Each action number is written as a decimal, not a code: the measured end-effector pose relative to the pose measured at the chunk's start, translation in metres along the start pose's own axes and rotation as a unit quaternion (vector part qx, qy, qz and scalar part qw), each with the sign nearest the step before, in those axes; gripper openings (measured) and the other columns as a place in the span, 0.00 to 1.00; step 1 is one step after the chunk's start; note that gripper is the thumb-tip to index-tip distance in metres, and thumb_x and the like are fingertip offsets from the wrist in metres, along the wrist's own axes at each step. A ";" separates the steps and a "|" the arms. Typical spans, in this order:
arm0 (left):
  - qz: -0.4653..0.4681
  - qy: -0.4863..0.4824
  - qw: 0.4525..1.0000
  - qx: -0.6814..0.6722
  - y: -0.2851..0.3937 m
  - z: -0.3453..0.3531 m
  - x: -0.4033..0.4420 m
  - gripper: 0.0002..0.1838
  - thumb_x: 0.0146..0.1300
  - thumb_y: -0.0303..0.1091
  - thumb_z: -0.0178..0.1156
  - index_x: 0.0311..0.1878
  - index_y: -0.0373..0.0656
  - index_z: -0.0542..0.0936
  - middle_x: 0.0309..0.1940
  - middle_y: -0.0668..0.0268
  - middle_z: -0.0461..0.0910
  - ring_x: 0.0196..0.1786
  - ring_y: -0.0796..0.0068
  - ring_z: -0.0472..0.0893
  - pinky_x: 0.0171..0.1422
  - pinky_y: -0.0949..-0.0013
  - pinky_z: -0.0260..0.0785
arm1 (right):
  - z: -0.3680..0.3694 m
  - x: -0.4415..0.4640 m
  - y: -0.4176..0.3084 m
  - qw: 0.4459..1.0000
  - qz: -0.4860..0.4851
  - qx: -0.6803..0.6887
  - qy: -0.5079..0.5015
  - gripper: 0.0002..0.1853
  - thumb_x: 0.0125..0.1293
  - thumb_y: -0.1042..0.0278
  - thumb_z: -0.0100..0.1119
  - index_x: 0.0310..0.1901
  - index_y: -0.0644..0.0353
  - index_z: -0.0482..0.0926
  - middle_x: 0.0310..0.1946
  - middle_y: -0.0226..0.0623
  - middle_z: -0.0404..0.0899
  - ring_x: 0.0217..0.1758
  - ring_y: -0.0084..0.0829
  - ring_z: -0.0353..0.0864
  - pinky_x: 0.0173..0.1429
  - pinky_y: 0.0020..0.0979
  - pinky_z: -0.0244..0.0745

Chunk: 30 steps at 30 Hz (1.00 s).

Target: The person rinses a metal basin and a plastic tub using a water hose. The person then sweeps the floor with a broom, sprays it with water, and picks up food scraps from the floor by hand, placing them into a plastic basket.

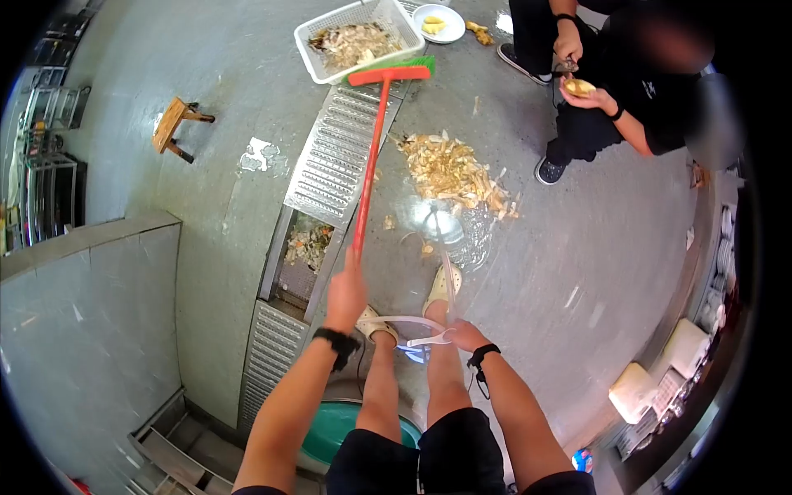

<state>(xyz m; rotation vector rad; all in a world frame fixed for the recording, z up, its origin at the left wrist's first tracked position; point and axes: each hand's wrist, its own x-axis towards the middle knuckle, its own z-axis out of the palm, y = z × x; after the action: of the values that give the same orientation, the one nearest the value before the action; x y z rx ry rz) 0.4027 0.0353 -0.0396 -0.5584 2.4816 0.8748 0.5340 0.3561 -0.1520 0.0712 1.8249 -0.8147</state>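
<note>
My left hand (346, 295) is wrapped round the red handle of a broom (375, 148). The broom's green bristles lie by a white plastic basket (408, 29) holding peelings. In my right hand (469, 337) is a clear hose (450, 280), pointing forward over my right shoe, with water running onto the floor ahead. A slim white piece (431, 339) shows at the same hand; its kind is unclear. Just beyond the wet patch lies a spread pile of peelings (454, 173).
A drain channel runs along the left, with metal grates (330, 157) and an uncovered stretch of scraps (307, 247). A wooden stool (177, 125) stands farther left. At upper right a crouching person (652, 99) peels a root. A plate (450, 29) is nearby; a green tub (330, 429) sits behind my legs.
</note>
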 end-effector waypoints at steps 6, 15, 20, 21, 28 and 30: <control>0.046 -0.018 0.998 -0.038 0.019 0.027 0.037 0.21 0.72 0.37 0.44 0.64 0.38 0.60 0.28 0.39 0.77 0.34 0.35 0.77 0.34 0.43 0.67 | -0.007 -0.006 -0.014 1.000 -0.027 -0.007 0.004 0.18 0.55 0.56 0.56 0.40 0.60 0.82 0.45 0.52 0.77 0.52 0.51 0.75 0.56 0.42 0.70; -0.073 -0.193 0.975 -0.086 0.001 -0.019 -0.173 0.25 0.71 0.37 0.47 0.69 0.40 0.62 0.32 0.44 0.77 0.35 0.53 0.80 0.38 0.59 0.70 | 0.018 0.010 0.003 0.996 -0.074 -0.030 0.031 0.13 0.55 0.57 0.54 0.31 0.56 0.84 0.37 0.49 0.80 0.44 0.50 0.78 0.51 0.45 0.73; -0.086 -0.165 0.981 -0.051 -0.009 -0.075 -0.212 0.26 0.70 0.40 0.50 0.68 0.42 0.64 0.33 0.40 0.78 0.40 0.43 0.81 0.40 0.55 0.73 | 0.026 -0.003 0.005 0.994 -0.064 0.032 0.078 0.14 0.54 0.56 0.53 0.29 0.57 0.83 0.35 0.47 0.82 0.41 0.50 0.79 0.47 0.47 0.73; -0.081 -0.151 0.984 -0.044 -0.001 -0.085 -0.206 0.25 0.71 0.39 0.49 0.68 0.42 0.64 0.33 0.41 0.78 0.37 0.43 0.82 0.37 0.55 0.71 | 0.027 -0.003 0.006 0.994 -0.057 0.044 0.080 0.14 0.54 0.56 0.53 0.30 0.57 0.83 0.34 0.47 0.82 0.41 0.50 0.79 0.46 0.47 0.73; -0.044 -0.032 0.998 -0.022 -0.016 -0.069 -0.128 0.22 0.71 0.35 0.46 0.66 0.39 0.65 0.29 0.44 0.76 0.29 0.50 0.79 0.32 0.55 0.66 | 0.035 -0.011 -0.007 0.986 -0.046 0.097 0.128 0.15 0.53 0.58 0.56 0.32 0.61 0.83 0.35 0.53 0.80 0.42 0.50 0.79 0.48 0.45 0.73; -0.073 -0.044 0.996 -0.036 -0.018 -0.059 -0.118 0.21 0.71 0.33 0.46 0.65 0.35 0.66 0.29 0.47 0.76 0.30 0.60 0.78 0.35 0.59 0.68 | 0.043 -0.012 -0.008 0.980 -0.074 0.107 0.152 0.14 0.53 0.59 0.56 0.32 0.62 0.83 0.37 0.53 0.80 0.44 0.50 0.78 0.50 0.43 0.72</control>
<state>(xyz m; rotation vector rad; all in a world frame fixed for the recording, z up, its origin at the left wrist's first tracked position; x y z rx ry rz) 0.4926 0.0094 0.0556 -0.7003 2.3051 0.9128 0.5700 0.3300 -0.1453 0.2109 2.0391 -1.1546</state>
